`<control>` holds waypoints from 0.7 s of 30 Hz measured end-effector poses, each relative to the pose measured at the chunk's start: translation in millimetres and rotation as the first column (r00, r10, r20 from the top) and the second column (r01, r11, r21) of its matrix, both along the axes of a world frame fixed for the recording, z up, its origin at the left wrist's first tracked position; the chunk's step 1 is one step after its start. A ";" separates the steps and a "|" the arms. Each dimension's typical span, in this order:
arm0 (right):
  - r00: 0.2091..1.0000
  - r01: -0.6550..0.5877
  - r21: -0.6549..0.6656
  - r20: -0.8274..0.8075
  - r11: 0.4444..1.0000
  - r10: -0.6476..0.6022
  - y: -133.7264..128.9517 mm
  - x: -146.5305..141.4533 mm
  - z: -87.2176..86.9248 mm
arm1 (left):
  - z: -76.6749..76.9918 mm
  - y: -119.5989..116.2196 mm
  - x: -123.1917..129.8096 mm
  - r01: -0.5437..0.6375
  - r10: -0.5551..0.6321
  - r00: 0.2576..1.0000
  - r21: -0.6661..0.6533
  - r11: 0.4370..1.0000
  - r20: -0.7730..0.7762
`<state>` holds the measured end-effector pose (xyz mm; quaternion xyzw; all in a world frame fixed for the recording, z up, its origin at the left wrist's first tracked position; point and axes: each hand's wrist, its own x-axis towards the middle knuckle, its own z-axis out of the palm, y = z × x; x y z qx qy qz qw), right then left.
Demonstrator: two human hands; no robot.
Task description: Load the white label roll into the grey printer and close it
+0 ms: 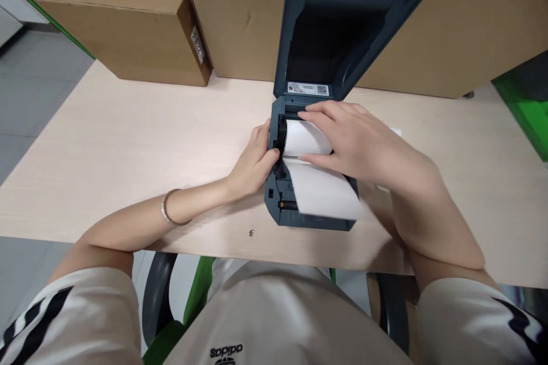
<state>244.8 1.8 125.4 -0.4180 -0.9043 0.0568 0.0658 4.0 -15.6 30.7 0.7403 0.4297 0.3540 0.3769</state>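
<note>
A dark grey-blue label printer [274,214] stands on the table near its front edge, with its lid [295,23] raised. Inside lies a white paper roll [305,136], and a loose sheet of its paper [321,191] hangs forward over the printer's front. My left hand [253,164] grips the printer's left wall, thumb on the inner edge by a black roll holder [281,136]. Over the roll from the right comes my right hand [349,134], its thumb at the near side and fingers at the far side. It hides the roll's right end.
Behind the printer stand large cardboard boxes [242,17], with a flatter carton [128,34] at the left. A small dark mark [252,232] shows on the wooden table [171,131] near the front edge. Chair armrests [158,296] are below the table.
</note>
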 end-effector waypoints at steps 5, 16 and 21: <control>0.977 -0.160 -0.015 -0.143 0.987 0.156 -78.6 7.6 1.9 | -0.4 -0.6 -1.1 0.006 -0.006 1.000 0.023 1.000 0.003; 0.923 -0.383 -0.128 -0.087 0.915 0.374 -113.5 18.6 -8.8 | 1.6 -2.5 1.6 -0.003 0.004 1.000 -0.031 1.000 0.026; 0.939 -0.342 -0.156 -0.028 0.927 0.342 -112.2 18.0 -0.4 | -2.7 -4.1 -0.4 -0.017 0.022 0.997 -0.077 0.997 0.070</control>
